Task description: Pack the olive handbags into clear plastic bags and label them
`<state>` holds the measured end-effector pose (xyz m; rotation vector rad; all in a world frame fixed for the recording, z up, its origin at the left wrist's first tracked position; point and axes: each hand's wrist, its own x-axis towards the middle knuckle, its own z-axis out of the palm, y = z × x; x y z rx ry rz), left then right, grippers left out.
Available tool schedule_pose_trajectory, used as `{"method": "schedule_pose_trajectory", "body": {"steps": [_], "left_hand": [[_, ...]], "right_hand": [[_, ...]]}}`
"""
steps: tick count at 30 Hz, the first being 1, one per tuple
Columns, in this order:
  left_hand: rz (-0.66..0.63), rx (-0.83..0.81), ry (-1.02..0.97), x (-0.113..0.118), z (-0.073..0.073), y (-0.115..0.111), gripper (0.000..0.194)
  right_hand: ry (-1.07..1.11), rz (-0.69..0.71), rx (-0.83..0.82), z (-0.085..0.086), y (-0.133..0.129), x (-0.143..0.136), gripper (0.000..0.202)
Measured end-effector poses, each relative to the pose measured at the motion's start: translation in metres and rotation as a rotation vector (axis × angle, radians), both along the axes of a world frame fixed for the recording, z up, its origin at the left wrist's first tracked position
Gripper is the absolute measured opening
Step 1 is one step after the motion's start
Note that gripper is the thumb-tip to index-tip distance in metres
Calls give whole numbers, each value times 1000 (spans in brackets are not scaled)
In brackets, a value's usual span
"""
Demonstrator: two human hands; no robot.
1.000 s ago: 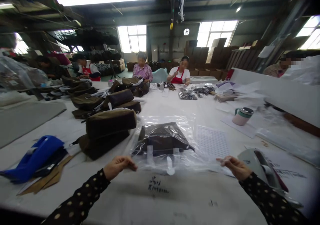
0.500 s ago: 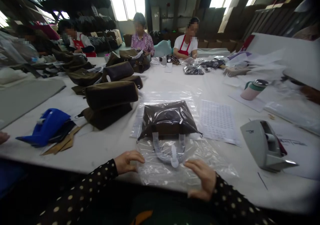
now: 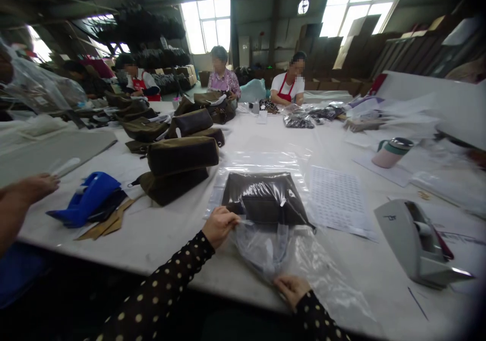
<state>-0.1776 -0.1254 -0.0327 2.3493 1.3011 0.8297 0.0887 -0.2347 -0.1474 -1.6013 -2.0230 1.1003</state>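
A dark brown handbag (image 3: 261, 194) lies flat inside a clear plastic bag (image 3: 326, 270) in front of me. Its handles, wrapped in pale film, point toward the table's near edge. My left hand (image 3: 220, 225) pinches the plastic at the handbag's lower left corner, fingers pressed together. Down by the near edge, my right hand (image 3: 290, 288) grips the plastic below the handles with closed fingers. The plastic looks drawn in between the two hands, and its loose part spreads out to the right.
Dark handbags (image 3: 182, 156) are piled to the left, near a blue tape dispenser (image 3: 85, 199). A co-worker's hand (image 3: 40, 186) holds something pale at far left. To the right are a printed sheet (image 3: 337, 197), a grey tape dispenser (image 3: 413, 245) and a pink cup (image 3: 393, 152). Co-workers sit across the table.
My left hand has moved right and up onto the plastic, closing on it. My right hand has closed on the plastic lower down. A co-worker's hand has come further in at left.
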Motion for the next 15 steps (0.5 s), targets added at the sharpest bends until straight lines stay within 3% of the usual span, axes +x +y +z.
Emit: {"method": "schedule_pose_trajectory", "body": {"steps": [3,9,12,15], "left_hand": [[125,159,120,28,-1,16,20],[391,240,67,67,-34,22,13],[474,227,22,94,-52,8,15],[526,258,-26,120,-66,-9,19]], "right_hand": [[193,-85,-306,-7,-5,-11,38],[333,-168,-537,-9,-11,-27,40],[306,-166,-569,1,-9,-30,38],[204,-126,-490,12,-7,-32,39]]}}
